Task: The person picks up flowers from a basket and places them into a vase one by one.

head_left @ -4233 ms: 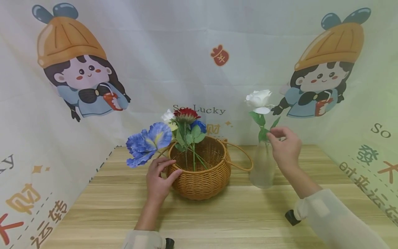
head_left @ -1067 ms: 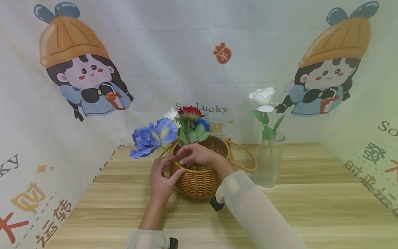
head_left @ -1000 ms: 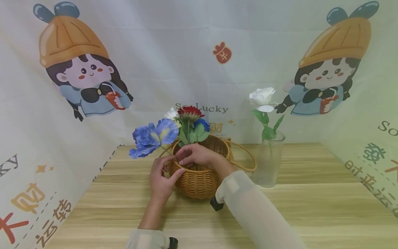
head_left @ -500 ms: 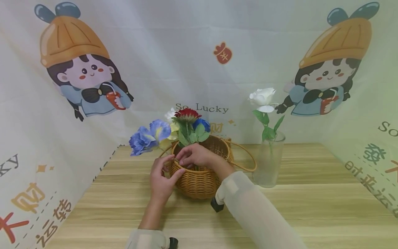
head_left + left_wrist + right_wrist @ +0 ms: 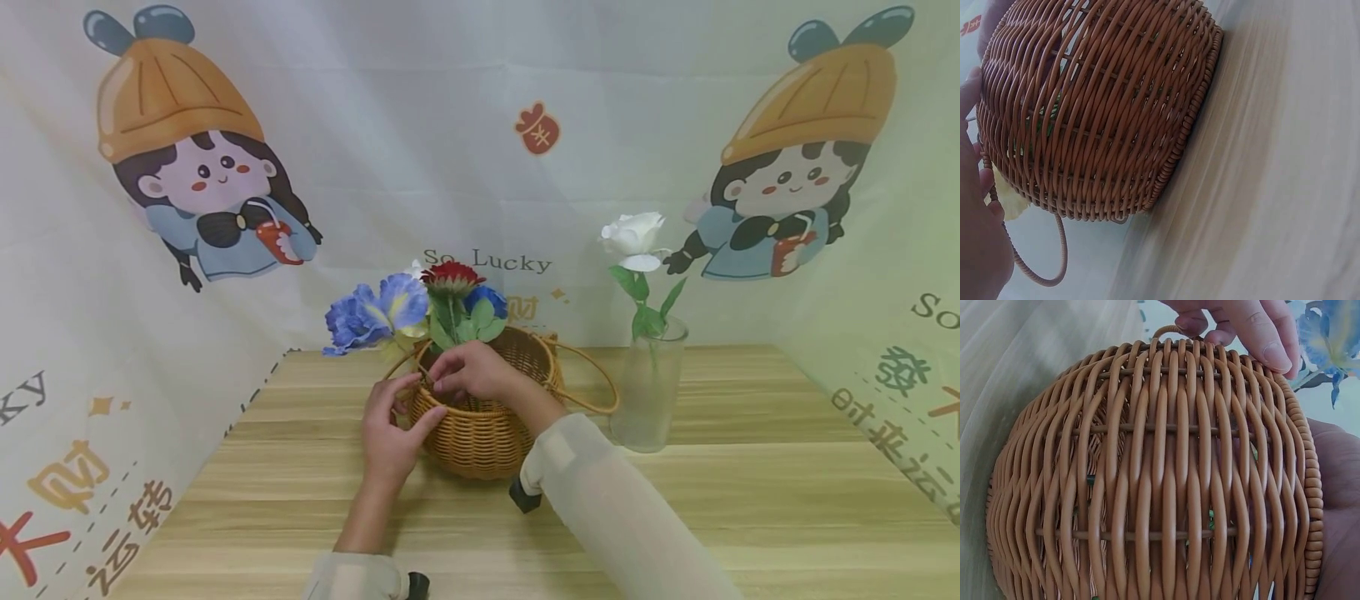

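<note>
In the head view a brown wicker basket stands mid-table with several artificial flowers in it. My left hand holds its left rim, with the thumb on the outer weave. My right hand reaches over the opening and pinches the stem of a blue iris that leans out to the left. Its fingertips are partly hidden inside the rim. A red flower and a blue flower rise behind that hand. In the right wrist view the basket's weave hides most of the stems.
A clear glass vase holding a white rose stands right of the basket. The basket's loop handle hangs toward it. A printed cloth encloses the wooden table at the back and sides.
My right hand has left the white rose in the vase and moved to the basket. Lately the iris head has dipped, then swung up and right. My left hand stays at the rim.
</note>
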Motion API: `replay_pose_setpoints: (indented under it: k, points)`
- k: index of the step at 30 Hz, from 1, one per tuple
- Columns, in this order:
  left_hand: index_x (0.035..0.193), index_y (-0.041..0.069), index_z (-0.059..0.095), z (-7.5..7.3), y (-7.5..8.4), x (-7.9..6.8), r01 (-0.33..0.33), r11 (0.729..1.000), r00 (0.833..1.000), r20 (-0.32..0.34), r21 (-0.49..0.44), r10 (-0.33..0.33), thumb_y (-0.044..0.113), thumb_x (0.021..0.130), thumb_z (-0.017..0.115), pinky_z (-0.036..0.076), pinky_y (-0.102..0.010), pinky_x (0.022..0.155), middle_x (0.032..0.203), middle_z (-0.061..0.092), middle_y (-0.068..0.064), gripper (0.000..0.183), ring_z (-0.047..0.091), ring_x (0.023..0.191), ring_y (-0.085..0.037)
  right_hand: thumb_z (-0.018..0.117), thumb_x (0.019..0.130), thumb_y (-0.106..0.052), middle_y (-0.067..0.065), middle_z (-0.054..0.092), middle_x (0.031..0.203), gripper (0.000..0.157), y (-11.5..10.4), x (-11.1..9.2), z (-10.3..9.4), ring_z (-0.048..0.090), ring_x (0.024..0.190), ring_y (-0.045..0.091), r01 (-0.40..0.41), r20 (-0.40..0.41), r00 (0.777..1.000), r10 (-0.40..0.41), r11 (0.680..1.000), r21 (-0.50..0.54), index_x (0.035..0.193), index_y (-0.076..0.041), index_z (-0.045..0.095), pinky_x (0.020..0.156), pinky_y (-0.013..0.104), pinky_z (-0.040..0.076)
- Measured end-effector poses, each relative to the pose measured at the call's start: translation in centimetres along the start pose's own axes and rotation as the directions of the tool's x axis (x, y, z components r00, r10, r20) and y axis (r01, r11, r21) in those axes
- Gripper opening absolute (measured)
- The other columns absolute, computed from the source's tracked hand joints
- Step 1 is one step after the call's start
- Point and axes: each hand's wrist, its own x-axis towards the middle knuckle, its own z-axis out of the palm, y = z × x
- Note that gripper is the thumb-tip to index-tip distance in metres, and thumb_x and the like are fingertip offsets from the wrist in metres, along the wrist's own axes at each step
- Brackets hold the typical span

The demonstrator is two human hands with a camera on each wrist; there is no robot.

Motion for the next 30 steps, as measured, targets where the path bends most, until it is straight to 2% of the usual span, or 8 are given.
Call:
replay_pose_setpoints:
  k: [6, 11, 15, 18, 25, 30]
  points:
    - [0.103, -0.008, 0.066, 0.0, 0.0, 0.0, 0.002, 1.000, 1.000, -0.005, -0.003, -0.002, -0.004, 0.064, 0.085, 0.035, -0.040, 0.054, 0.092, 0.058, -0.026, 0.043, 0.044, 0.068, -0.037, 0.066, 0.091, -0.003, 0.008, 0.070, 0.092, 0.012, -0.2, -0.1, -0.1, 0.067, 0.079, 0.019, -0.004, -0.081, 0.997, 0.007, 1.000, 0.031, 0.102, -0.002, 0.072, 0.070, 0.036, 0.055]
    - [0.095, -0.008, 0.069, 0.0, -0.2, -0.1, 0.007, 0.999, 1.000, 0.000, -0.038, -0.006, -0.007, 0.065, 0.084, 0.038, -0.035, 0.061, 0.098, 0.059, -0.027, 0.033, 0.049, 0.075, -0.039, 0.067, 0.091, -0.005, 0.008, 0.070, 0.095, 0.015, -0.5, -0.3, -0.3, 0.068, 0.081, 0.021, 0.018, -0.128, 0.992, -0.009, 0.997, 0.071, 0.106, -0.001, 0.072, 0.071, 0.034, 0.055]
    - [0.092, -0.008, 0.069, 0.0, -0.3, -0.1, -0.006, 0.999, 1.000, 0.001, -0.041, 0.006, -0.007, 0.065, 0.083, 0.039, -0.032, 0.063, 0.098, 0.059, -0.027, 0.031, 0.050, 0.075, -0.039, 0.067, 0.091, -0.006, 0.008, 0.070, 0.098, 0.017, -0.8, -0.6, -0.4, 0.068, 0.083, 0.024, 0.038, -0.160, 0.987, -0.023, 0.995, 0.088, 0.107, -0.001, 0.072, 0.075, 0.039, 0.055]
    - [0.092, -0.007, 0.070, -0.1, -0.2, -0.1, 0.003, 0.999, 1.000, 0.015, -0.035, -0.003, -0.006, 0.066, 0.084, 0.039, -0.030, 0.065, 0.099, 0.058, -0.027, 0.030, 0.050, 0.075, -0.039, 0.067, 0.092, -0.007, 0.009, 0.071, 0.099, 0.018, -1.0, -0.8, -0.6, 0.068, 0.083, 0.027, 0.061, -0.197, 0.979, -0.041, 0.993, 0.097, 0.108, 0.000, 0.071, 0.078, 0.044, 0.054]
    - [0.092, -0.007, 0.070, -0.2, -0.3, 0.0, 0.030, 0.999, 0.999, 0.037, -0.036, -0.029, -0.005, 0.068, 0.083, 0.038, -0.030, 0.065, 0.098, 0.057, -0.026, 0.028, 0.049, 0.076, -0.039, 0.068, 0.092, -0.008, 0.014, 0.071, 0.094, 0.021, -1.3, -1.3, -0.8, 0.067, 0.085, 0.035, 0.120, -0.271, 0.959, -0.083, 0.985, 0.123, 0.110, 0.001, 0.071, 0.075, 0.041, 0.055]
    - [0.090, -0.005, 0.072, -0.3, -0.2, 0.1, 0.061, 0.997, 0.998, 0.035, -0.049, -0.059, -0.004, 0.069, 0.083, 0.034, -0.034, 0.062, 0.091, 0.055, -0.024, 0.024, 0.045, 0.074, -0.038, 0.068, 0.091, -0.007, 0.013, 0.071, 0.088, 0.019, -1.4, -1.5, -0.8, 0.068, 0.078, 0.030, 0.154, -0.325, 0.940, -0.102, 0.978, 0.139, 0.107, 0.003, 0.072, 0.075, 0.046, 0.054]
